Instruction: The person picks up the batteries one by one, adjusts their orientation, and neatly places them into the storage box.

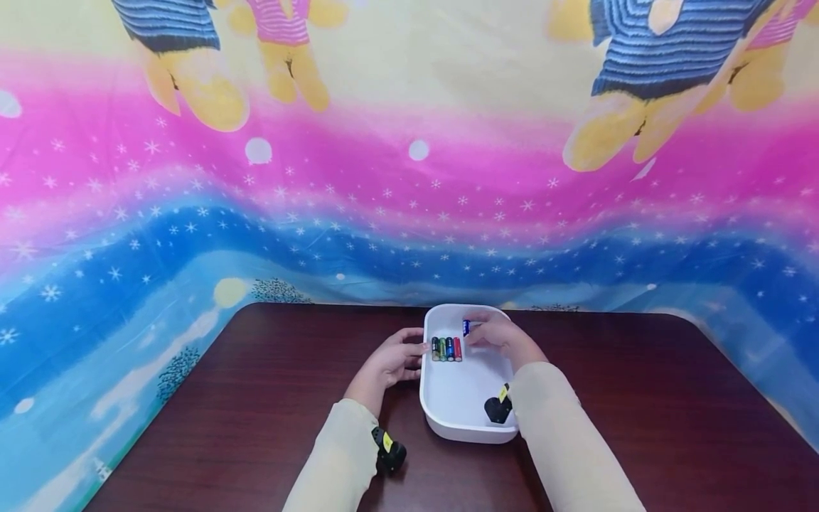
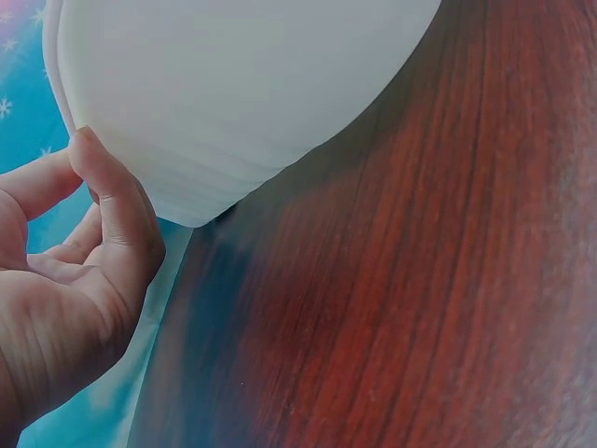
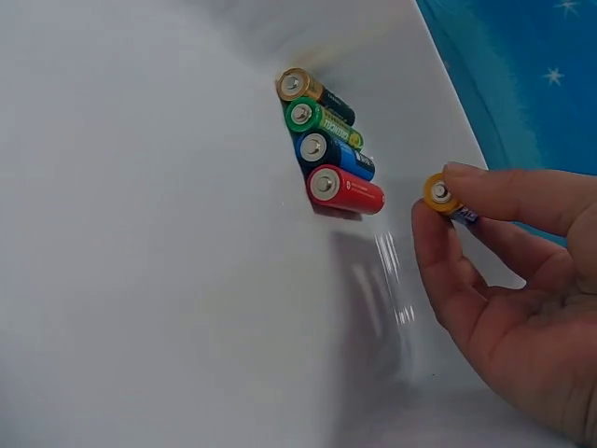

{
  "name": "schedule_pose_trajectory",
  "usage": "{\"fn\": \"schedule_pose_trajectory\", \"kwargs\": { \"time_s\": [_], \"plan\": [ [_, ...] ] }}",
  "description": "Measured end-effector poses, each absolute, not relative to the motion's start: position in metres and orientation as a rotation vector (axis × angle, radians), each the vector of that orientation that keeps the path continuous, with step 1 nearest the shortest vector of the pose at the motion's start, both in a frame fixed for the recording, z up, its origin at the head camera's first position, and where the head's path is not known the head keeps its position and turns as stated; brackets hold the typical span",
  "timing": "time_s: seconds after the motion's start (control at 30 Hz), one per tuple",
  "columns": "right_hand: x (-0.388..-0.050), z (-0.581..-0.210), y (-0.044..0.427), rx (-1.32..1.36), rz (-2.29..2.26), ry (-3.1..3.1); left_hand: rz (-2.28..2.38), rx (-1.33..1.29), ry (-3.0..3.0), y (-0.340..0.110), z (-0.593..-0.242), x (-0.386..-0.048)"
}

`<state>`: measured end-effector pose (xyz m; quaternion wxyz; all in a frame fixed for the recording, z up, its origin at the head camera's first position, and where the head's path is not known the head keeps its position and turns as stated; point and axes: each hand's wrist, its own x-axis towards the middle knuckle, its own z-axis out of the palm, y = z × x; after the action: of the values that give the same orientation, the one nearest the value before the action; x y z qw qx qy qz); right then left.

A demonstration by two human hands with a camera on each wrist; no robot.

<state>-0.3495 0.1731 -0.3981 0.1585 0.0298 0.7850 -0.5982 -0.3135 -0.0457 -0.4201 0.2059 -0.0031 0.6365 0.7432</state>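
A white tray (image 1: 467,405) holds a row of several batteries side by side: a gold and black one (image 3: 293,84), a green one (image 3: 302,116), a blue one (image 3: 315,148) and a red one (image 3: 347,190). Over the tray's far right part, the right hand (image 1: 499,336) pinches a yellow and blue battery (image 3: 439,192) between thumb and fingers, apart from the red one. At the tray's left side, the left hand (image 1: 397,359) grips the rim, its thumb (image 2: 89,154) on the wall in the left wrist view.
The brown table (image 1: 256,412) runs to a patterned cloth (image 1: 358,178) at the back and sides. A black wrist camera (image 1: 390,454) sits at the left sleeve, and another (image 1: 497,409) at the right sleeve shows over the tray's near right part.
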Motion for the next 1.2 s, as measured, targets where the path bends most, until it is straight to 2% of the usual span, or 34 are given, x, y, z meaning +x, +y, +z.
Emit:
{"fn": "schedule_pose_trajectory", "kwargs": {
  "time_s": [0.83,1.2],
  "plan": [
    [-0.346,-0.403,0.164,0.072,-1.177,2.535,2.067,-0.014,1.783,-0.046,-0.421,-0.313],
    [-0.348,-0.407,0.162,0.077,-1.158,2.558,2.083,-0.011,1.773,-0.045,-0.421,-0.313]
  ]
}}
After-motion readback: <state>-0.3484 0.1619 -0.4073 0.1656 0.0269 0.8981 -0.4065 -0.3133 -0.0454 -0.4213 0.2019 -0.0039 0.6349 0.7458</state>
